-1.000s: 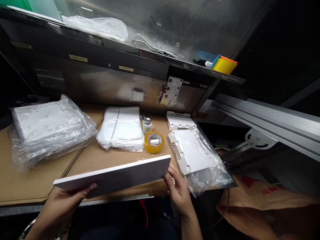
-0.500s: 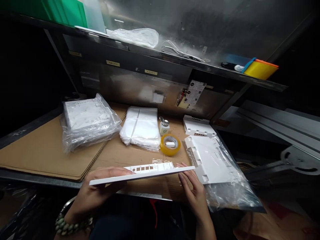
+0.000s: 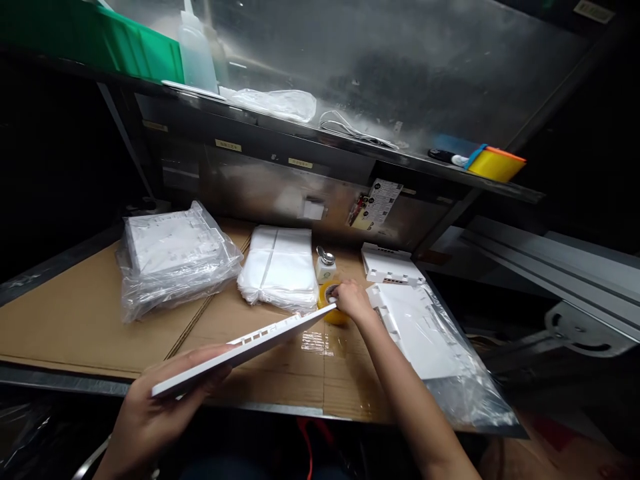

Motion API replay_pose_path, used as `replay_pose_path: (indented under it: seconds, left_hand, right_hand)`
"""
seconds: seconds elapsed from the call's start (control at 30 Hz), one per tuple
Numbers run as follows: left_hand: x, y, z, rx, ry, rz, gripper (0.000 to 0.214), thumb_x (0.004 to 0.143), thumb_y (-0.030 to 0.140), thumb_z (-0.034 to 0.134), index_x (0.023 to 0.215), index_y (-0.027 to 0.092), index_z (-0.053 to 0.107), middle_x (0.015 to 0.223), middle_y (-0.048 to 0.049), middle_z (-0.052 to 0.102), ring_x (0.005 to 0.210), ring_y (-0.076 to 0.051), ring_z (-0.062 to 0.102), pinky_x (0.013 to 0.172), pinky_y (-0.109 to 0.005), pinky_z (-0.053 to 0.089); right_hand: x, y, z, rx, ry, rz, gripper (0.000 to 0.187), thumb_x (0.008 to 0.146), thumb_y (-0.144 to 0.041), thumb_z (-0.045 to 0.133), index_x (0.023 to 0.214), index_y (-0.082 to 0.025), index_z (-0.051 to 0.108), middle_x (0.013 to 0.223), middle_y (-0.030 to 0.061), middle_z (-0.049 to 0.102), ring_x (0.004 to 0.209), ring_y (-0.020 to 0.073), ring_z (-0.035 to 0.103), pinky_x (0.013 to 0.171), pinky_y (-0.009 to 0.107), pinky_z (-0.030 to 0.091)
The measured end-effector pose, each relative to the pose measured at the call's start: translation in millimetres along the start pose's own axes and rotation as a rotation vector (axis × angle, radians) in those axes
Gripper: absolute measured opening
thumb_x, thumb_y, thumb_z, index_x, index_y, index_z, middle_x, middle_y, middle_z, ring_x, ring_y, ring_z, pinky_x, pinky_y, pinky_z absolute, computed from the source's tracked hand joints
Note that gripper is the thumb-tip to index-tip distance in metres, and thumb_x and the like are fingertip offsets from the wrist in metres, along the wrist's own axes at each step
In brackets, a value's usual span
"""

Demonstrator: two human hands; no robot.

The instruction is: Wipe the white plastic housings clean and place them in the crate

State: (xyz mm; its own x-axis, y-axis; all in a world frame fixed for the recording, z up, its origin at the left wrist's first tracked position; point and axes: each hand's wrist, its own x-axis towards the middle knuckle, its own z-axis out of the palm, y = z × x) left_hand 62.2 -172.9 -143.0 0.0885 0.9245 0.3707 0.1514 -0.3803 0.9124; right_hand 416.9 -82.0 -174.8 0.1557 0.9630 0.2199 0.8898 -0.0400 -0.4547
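Left hand (image 3: 150, 417) grips the white panel (image 3: 245, 347) by its lower-left end, tilted over the bench (image 3: 75, 320) at centre frame. Right hand (image 3: 353, 300) closes on the tape roll (image 3: 333, 315). Risk: a one-handed hold may let the panel slip or strike the roll.

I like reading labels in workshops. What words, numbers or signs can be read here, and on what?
None can be read.
Yellow shelf labels: too small.
Printed card on the back panel: too small and blurred.
Small bottle's green label: blurred.
White panel in the left hand: no print visible.
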Motion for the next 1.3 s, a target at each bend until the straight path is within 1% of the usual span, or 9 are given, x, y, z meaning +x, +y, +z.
replay_pose_path:
  seconds: [0.1,0.17,0.27,0.37,0.53,0.73,0.9,1.1,1.3]
  left_hand:
    - [0.3,-6.3,-3.3,0.043,0.023,0.099,0.02,0.085,0.029,0.08,0.105,0.029,0.08,0.105,0.0013,0.081,0.095,-0.021,0.076,0.09,-0.026,0.061]
    - [1.9,-10.2,-3.8,0.08,-0.019,0.205,0.025,0.087,0.02,0.077,0.11,0.029,0.078,0.11,0.0017,0.08,0.098,-0.02,0.076,0.092,-0.025,0.06]
    - [4.0,-14.6,1.5,0.153,-0.076,0.342,0.033,0.088,0.011,0.073,0.116,0.029,0.075,0.116,0.0022,0.078,0.102,-0.018,0.074,0.091,-0.022,0.059]
    - [3.0,-18.2,12.9,0.169,-0.071,0.422,0.039,0.088,0.005,0.071,0.121,0.026,0.072,0.117,-0.0005,0.076,0.105,-0.019,0.072,0.092,-0.024,0.058]
    - [-3.9,-24.0,25.7,0.167,-0.114,0.551,0.049,0.088,-0.006,0.063,0.13,0.019,0.068,0.124,-0.0068,0.072,0.115,-0.023,0.068,0.102,-0.034,0.054]
    - [-6.3,-24.1,27.6,0.178,-0.129,0.639,0.056,0.087,-0.008,0.059,0.137,0.017,0.063,0.129,-0.0073,0.07,0.121,-0.024,0.065,0.107,-0.036,0.052]
    - [-3.1,-18.6,33.6,0.209,-0.014,0.722,0.058,0.081,-0.012,0.064,0.13,0.019,0.069,0.121,-0.0034,0.074,0.114,-0.022,0.07,0.105,-0.036,0.054]
    - [1.3,-10.4,35.4,0.183,-0.109,0.677,0.062,0.085,-0.007,0.062,0.138,0.026,0.063,0.126,-0.0013,0.072,0.112,-0.023,0.069,0.112,-0.046,0.051]
    - [-1.1,-13.8,37.9,0.212,-0.077,0.67,0.063,0.084,-0.008,0.063,0.137,0.027,0.064,0.124,-0.0001,0.073,0.112,-0.02,0.069,0.11,-0.038,0.051]
  right_hand:
    - [-4.2,-5.4,-2.6,0.042,0.026,0.022,0.018,0.092,-0.034,0.071,0.093,-0.016,0.069,0.101,0.0056,0.071,0.095,0.0204,0.068,0.088,0.041,0.056]
    - [-21.5,-17.1,-11.5,0.105,0.114,0.035,0.017,0.095,-0.032,0.066,0.102,-0.017,0.069,0.109,0.0091,0.072,0.1,0.0227,0.068,0.088,0.041,0.056]
    - [-62.7,-52.9,-30.9,0.228,0.292,0.018,0.027,0.103,-0.036,0.052,0.125,-0.022,0.062,0.121,0.0079,0.07,0.108,0.02,0.067,0.089,0.035,0.057]
    - [-102.7,-101.4,-45.9,0.426,0.479,-0.182,0.017,0.097,-0.029,0.066,0.113,-0.026,0.07,0.107,0.0036,0.07,0.099,0.0178,0.067,0.085,0.032,0.056]
    - [-130.7,-151.4,-44.9,0.559,0.414,-0.281,0.017,0.09,-0.016,0.071,0.106,-0.021,0.073,0.096,0.003,0.065,0.086,0.0139,0.066,0.075,0.025,0.055]
    - [-136.2,-156.1,-39.1,0.558,0.407,-0.389,0.017,0.087,-0.011,0.071,0.104,-0.016,0.073,0.092,0.0041,0.067,0.083,0.0133,0.066,0.077,0.025,0.057]
    - [-125.8,-141.3,-45.9,0.534,0.508,-0.277,0.017,0.089,-0.009,0.069,0.103,-0.017,0.076,0.093,0.004,0.066,0.082,0.0117,0.064,0.072,0.022,0.056]
    - [-138.6,-151.9,-53.9,0.567,0.476,-0.339,0.024,0.086,-0.01,0.072,0.109,-0.018,0.075,0.094,0.0051,0.067,0.081,0.0146,0.066,0.074,0.026,0.059]
    - [-127.3,-143.8,-50.0,0.504,0.452,-0.4,0.019,0.088,-0.011,0.071,0.105,-0.015,0.075,0.092,0.0069,0.069,0.082,0.0165,0.066,0.074,0.03,0.059]
